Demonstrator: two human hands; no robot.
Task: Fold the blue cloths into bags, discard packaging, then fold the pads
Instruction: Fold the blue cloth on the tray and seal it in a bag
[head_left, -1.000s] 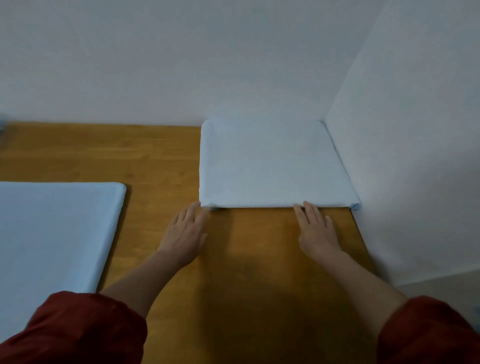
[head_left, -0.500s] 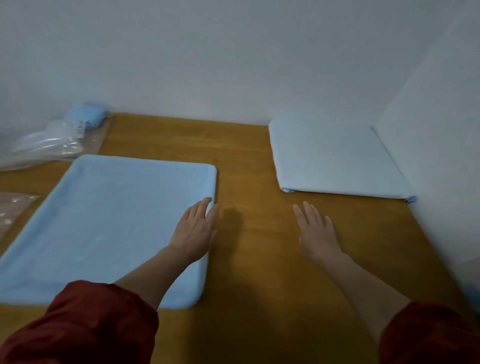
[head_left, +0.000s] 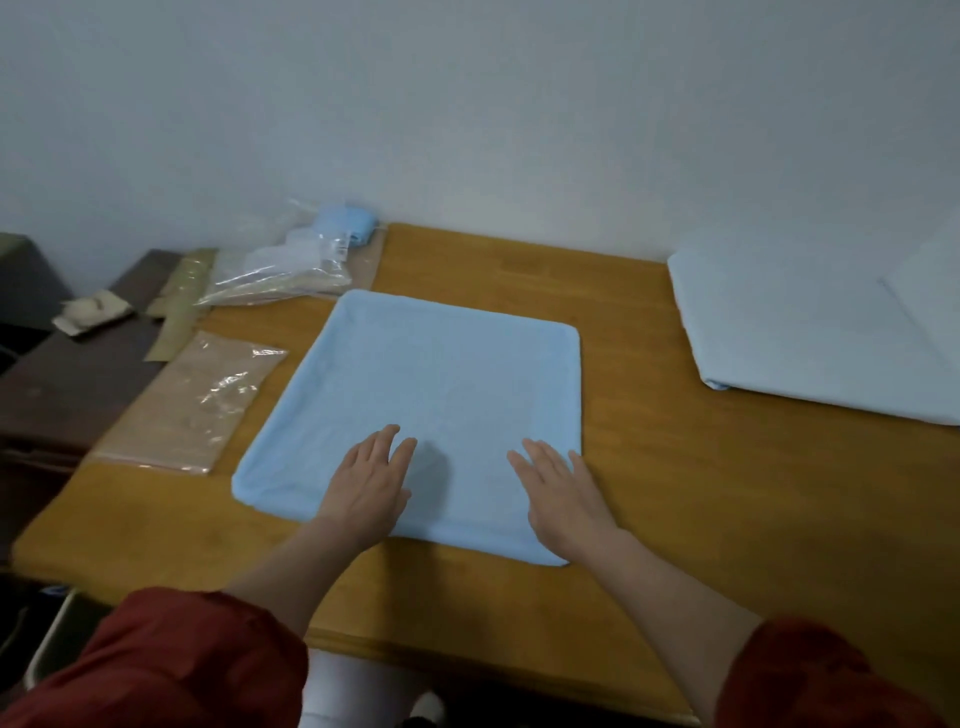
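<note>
- Far left: a dark side table (head_left: 62, 374) carries a crumpled wrapper (head_left: 93, 312) — the packaging seems not yet discarded.
- Left part of the wooden table (head_left: 675, 493): a flat clear bag (head_left: 197, 400) lies just beside the pad. Behind it is a heap of clear bags (head_left: 280, 275) with a rolled blue cloth (head_left: 345, 226) at the far end, so bagging looks at least partly done.
- Centre: a pale blue pad (head_left: 447, 374) lies spread flat and unfolded. The left hand (head_left: 369, 483) and right hand (head_left: 563, 499) rest on its near part, fingers straight and slightly spread, gripping nothing.
- Right: a folded pad (head_left: 800, 332) lies near the wall — pad folding appears about midway.
- Unclear: whether the rolled cloth is inside a bag, and how many cloths there are. The frame cuts off the folded pad's right edge.
</note>
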